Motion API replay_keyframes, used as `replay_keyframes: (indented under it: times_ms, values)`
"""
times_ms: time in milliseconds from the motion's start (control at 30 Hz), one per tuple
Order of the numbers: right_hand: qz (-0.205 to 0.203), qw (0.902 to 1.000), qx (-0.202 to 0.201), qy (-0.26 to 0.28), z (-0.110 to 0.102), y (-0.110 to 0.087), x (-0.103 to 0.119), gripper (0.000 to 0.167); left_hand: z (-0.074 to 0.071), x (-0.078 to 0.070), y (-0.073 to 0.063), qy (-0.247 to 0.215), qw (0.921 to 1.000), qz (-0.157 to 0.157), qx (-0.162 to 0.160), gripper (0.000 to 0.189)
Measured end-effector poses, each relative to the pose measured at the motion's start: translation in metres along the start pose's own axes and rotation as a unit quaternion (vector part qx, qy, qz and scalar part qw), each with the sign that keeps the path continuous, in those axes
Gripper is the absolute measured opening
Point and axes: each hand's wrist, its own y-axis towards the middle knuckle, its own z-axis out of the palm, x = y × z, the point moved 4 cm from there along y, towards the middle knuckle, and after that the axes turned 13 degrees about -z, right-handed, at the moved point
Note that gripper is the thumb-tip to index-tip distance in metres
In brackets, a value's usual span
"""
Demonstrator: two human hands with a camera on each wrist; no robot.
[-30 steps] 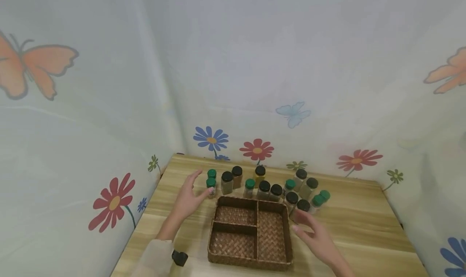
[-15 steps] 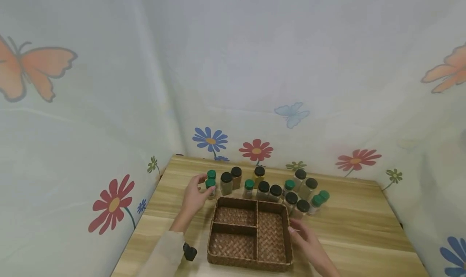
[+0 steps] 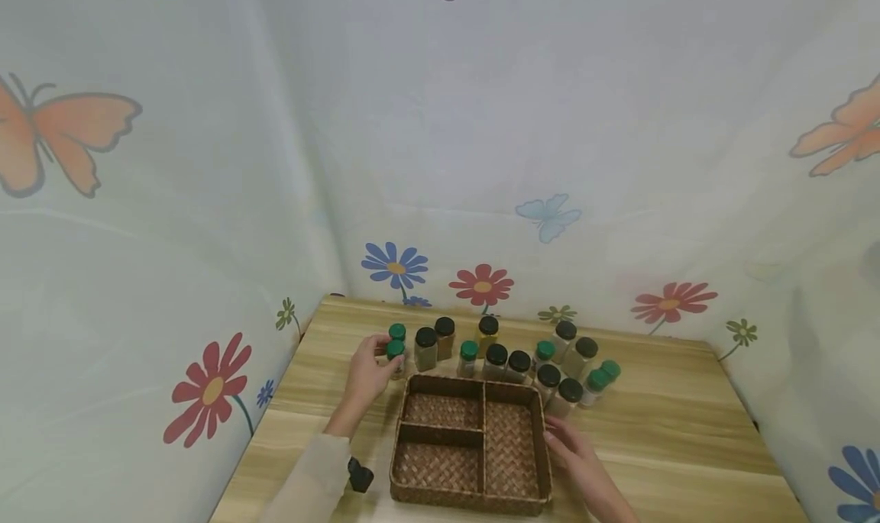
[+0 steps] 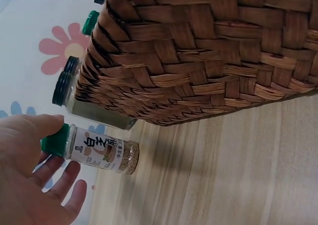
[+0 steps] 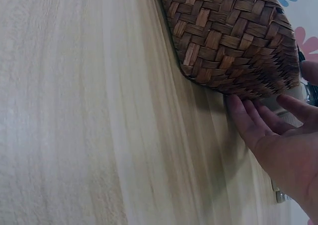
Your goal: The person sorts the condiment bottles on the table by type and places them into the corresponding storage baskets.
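Note:
My left hand is at the left end of a row of spice jars. Its thumb and a finger pinch the green cap of a small sesame-seed jar, while the other fingers stretch loosely below. The jar's pale seeds and white label show in the left wrist view. A woven basket with three compartments, all bare inside, lies between the hands. By its right side is my right hand. In the right wrist view those fingers extend, fingertips right at the basket's lower edge.
Another green-capped jar stands just behind the pinched one. Black-capped jars and a green-capped jar line the basket's back edge. Several more jars cluster at its back right corner. A flower-printed cloth wall encloses the wooden table.
My left hand has closed from spread fingers onto the green-capped jar. My right hand has come nearer, from beside the right-hand jars to the basket's right side.

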Motion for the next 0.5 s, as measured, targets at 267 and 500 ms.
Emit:
replay_keyframes:
  times_ms: [267,500]
  values:
    - [-0.004,0.9998,0.007,-0.021,0.001,0.003,-0.004,0.052,-0.011,0.000,-0.001,-0.013,0.9998,0.014,0.001,0.041]
    - [-0.016,0.9985,0.011,-0.050,-0.002,0.005,-0.004,0.050,-0.042,-0.018,-0.011,0.001,0.9981,0.058,0.020,0.040]
